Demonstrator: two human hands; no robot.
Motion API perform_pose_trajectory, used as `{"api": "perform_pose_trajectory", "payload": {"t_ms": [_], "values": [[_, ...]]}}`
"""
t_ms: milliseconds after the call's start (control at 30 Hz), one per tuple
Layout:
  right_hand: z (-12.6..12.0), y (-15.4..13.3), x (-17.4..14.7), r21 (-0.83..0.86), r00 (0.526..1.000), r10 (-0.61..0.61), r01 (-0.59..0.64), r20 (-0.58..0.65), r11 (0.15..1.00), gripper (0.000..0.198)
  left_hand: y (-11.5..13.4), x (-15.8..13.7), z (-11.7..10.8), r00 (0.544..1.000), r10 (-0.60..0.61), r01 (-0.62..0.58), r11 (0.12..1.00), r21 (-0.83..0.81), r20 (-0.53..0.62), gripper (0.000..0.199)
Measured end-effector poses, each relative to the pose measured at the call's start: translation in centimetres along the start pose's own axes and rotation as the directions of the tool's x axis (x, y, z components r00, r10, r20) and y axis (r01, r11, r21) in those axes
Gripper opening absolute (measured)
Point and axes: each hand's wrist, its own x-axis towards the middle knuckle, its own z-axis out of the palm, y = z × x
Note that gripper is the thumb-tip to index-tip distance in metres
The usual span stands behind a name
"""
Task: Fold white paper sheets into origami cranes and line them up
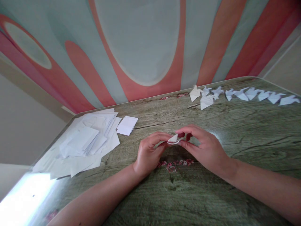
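Observation:
A small folded piece of white paper [173, 138] is held just above the middle of the wood-patterned table. My left hand [151, 150] pinches its left end between thumb and fingers. On the opposite end, my right hand [204, 147] closes its thumb and fingertips on the paper. The piece looks curved along its lower edge, with a pointed flap standing up between the hands. Fingertips cover both of its ends, so its full shape is hidden.
A spread pile of white paper sheets [87, 138] lies on the left of the table [160, 197]. Beside it sits a small stack of paper squares [127, 125]. Several folded paper birds [241, 94] line the back right edge, below a striped wall [141, 40].

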Motion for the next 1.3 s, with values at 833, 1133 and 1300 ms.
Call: {"api": "perform_pose_trajectory", "payload": {"t_ms": [833,1133,1300], "values": [[-0.1,-0.4,-0.8,0.054,0.998,0.045,-0.047,0.053,0.997,0.023,1.0,-0.8,-0.4,0.913,0.403,-0.407,0.885,0.227,0.067,0.011],[-0.5,-0.6,-0.7,0.015,0.998,0.025,-0.026,0.061,1.000,0.023,0.7,-1.0,0.2,0.959,0.283,-0.279,0.940,0.199,0.008,0.017],[-0.3,-0.6,-0.8,0.012,0.997,0.038,-0.039,0.067,0.999,0.021,0.5,-0.8,0.1,0.970,0.235,-0.243,0.952,0.187,0.066,0.017]]}}
